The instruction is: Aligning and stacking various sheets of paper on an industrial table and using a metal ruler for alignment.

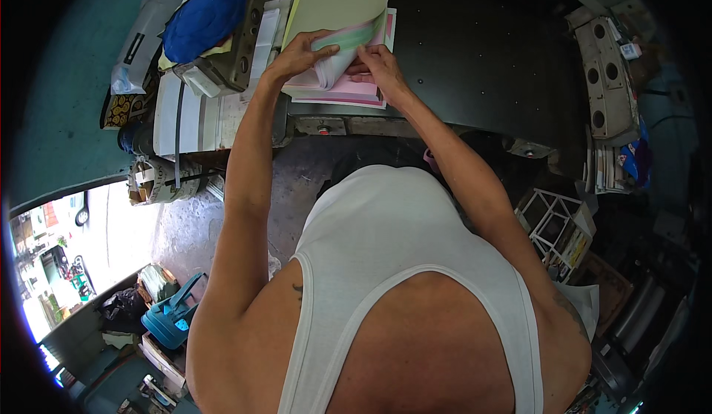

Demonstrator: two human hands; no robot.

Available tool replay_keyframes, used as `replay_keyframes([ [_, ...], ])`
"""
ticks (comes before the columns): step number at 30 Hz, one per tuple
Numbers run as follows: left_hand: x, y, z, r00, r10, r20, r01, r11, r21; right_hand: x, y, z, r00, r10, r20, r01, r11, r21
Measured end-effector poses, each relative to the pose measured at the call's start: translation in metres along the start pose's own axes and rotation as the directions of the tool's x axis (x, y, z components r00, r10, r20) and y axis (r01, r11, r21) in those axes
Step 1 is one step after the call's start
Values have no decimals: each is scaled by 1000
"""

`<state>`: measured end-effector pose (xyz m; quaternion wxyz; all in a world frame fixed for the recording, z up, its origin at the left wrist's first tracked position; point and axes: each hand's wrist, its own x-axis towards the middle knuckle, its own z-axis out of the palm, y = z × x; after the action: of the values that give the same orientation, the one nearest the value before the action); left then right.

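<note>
A stack of coloured paper sheets, yellowish, green, white and pink, lies on the dark metal table. My left hand grips the near left part of the stack, its thumb on top of the curled sheets. The near edge of these sheets is bent up, showing green, pink and white layers. At the right side of the bend, my right hand has its fingertips against the curled sheets. Pink sheets lie flat beneath, with a white-edged sheet under them. Some fingertips of both hands are hidden by paper.
Left of the stack stands a perforated metal block with a blue cloth-like bundle on it. Another block with round holes borders the table's right side. Red buttons sit along the front edge. A white wire rack stands low right.
</note>
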<state>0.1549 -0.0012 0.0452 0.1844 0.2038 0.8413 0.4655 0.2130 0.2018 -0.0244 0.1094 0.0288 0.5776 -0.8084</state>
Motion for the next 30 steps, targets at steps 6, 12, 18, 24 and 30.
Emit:
replay_keyframes([
  [6, 1, 4, 1, 1000, -27, 14, 27, 999, -17, 3, -3, 2, 996, 65, -57, -61, 996, 64],
  [12, 2, 2, 3, 1000, -14, 8, 14, 998, -65, 3, -4, 0, 995, 79, -55, -75, 995, 70],
  [18, 0, -1, 2, 1000, -1, 1, 1, 999, -45, 3, -10, 2, 991, 115, -69, -111, 992, 56],
  [24, -2, 6, 3, 1000, -24, -17, 24, 1000, -4, 1, -13, -7, 992, 126, -3, -125, 989, 83],
  [30, 3, -4, 3, 998, -55, 2, 55, 997, -57, -7, -13, -12, 997, 28, 73, -40, 984, 174],
])
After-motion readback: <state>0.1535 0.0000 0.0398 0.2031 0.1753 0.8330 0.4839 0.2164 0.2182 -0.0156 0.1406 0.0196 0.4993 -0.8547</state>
